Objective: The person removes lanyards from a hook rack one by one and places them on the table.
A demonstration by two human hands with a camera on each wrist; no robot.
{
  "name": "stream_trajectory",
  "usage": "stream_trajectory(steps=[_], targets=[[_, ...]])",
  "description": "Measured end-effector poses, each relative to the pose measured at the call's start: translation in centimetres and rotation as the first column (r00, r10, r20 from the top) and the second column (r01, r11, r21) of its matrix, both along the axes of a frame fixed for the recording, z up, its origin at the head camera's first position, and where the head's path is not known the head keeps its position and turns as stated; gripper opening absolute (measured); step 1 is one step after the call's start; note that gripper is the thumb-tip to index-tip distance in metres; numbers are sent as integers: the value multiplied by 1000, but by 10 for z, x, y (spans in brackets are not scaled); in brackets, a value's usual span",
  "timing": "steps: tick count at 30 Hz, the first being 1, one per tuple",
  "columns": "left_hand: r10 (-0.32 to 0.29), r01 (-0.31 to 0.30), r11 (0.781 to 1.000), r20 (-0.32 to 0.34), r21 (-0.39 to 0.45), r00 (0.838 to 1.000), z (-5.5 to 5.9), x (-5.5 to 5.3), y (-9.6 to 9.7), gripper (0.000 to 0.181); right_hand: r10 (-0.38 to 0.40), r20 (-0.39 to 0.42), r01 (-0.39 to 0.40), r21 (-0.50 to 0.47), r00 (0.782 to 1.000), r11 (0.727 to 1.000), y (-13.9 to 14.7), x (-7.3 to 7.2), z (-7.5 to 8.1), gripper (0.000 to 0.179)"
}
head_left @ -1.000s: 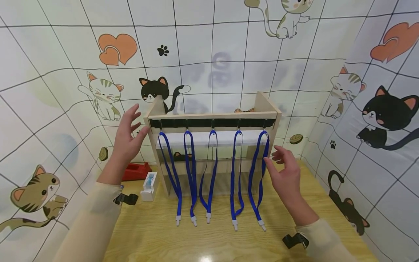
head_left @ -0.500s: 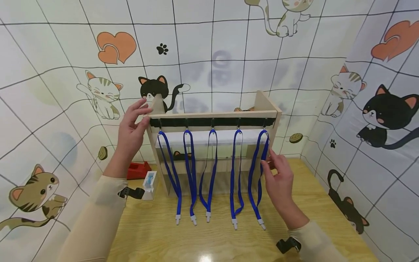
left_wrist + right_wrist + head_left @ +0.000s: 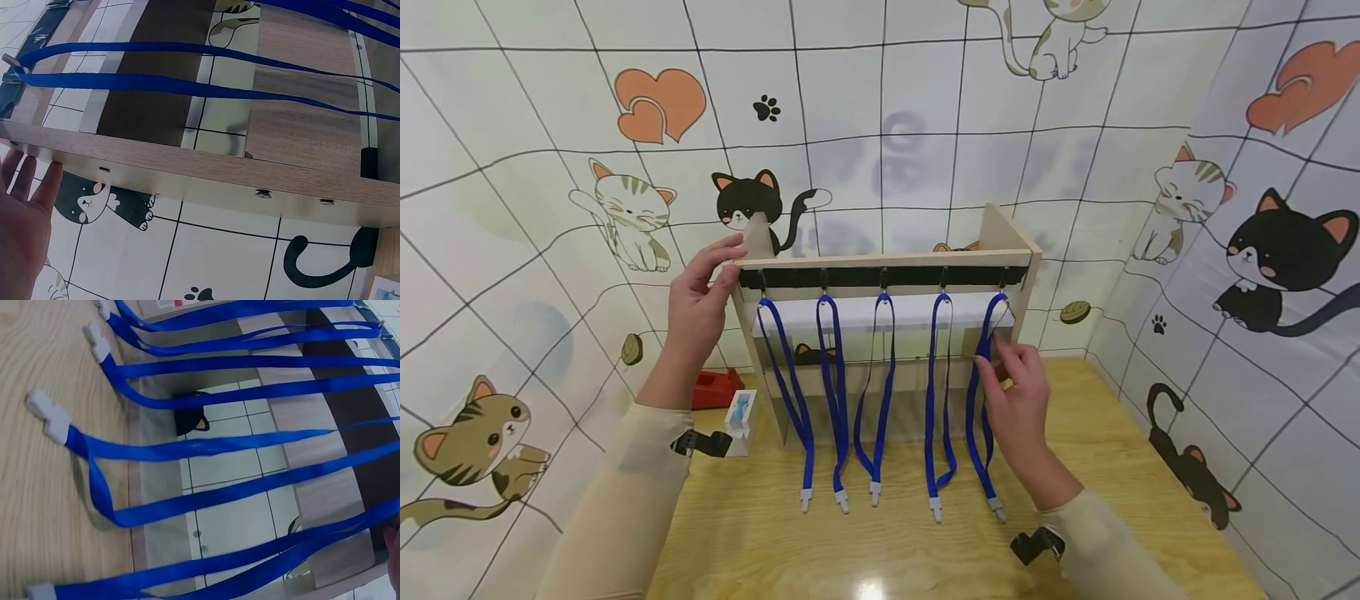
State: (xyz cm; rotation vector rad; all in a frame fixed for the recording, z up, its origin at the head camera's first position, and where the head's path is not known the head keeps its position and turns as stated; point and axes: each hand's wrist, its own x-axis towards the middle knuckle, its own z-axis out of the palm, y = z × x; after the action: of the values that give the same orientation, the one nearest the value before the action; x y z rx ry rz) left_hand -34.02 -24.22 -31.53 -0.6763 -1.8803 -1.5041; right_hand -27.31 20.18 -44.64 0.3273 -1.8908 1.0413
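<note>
Several blue lanyards hang in a row from hooks on the black strip [image 3: 883, 277] along the front of a light wooden shelf unit [image 3: 880, 260]. White clips sit at their lower ends. My right hand [image 3: 1018, 400] pinches the rightmost lanyard [image 3: 976, 442] below its hook, drawing its two straps together. Only a sliver of that hand shows at the right wrist view's edge. My left hand [image 3: 696, 312] rests with extended fingers against the unit's upper left corner. In the left wrist view its fingertips [image 3: 47, 181] touch the outer side of the board; the nearest lanyard [image 3: 125, 82] hangs beside it.
The unit stands on a wooden table [image 3: 820, 550]. Left of it are a red tape dispenser [image 3: 717, 389] and a small white box [image 3: 741, 425] with something blue inside. Cloth walls [image 3: 880, 92] with cat prints close in behind and on both sides.
My left hand has moved right onto the shelf's upper left corner. My right hand has moved left to the rightmost lanyard and gathered its straps.
</note>
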Motion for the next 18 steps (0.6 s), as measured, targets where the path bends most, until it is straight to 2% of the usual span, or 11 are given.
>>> stream_trajectory(steps=[9, 18], targets=[[21, -21, 1000, 13, 3, 1000, -2, -1, -1, 30, 11, 4, -11, -75, 1000, 997, -9, -9, 6, 23], [17, -17, 1000, 17, 20, 1000, -3, -1, 1, 31, -3, 72, 12, -125, 997, 992, -12, -12, 10, 11]])
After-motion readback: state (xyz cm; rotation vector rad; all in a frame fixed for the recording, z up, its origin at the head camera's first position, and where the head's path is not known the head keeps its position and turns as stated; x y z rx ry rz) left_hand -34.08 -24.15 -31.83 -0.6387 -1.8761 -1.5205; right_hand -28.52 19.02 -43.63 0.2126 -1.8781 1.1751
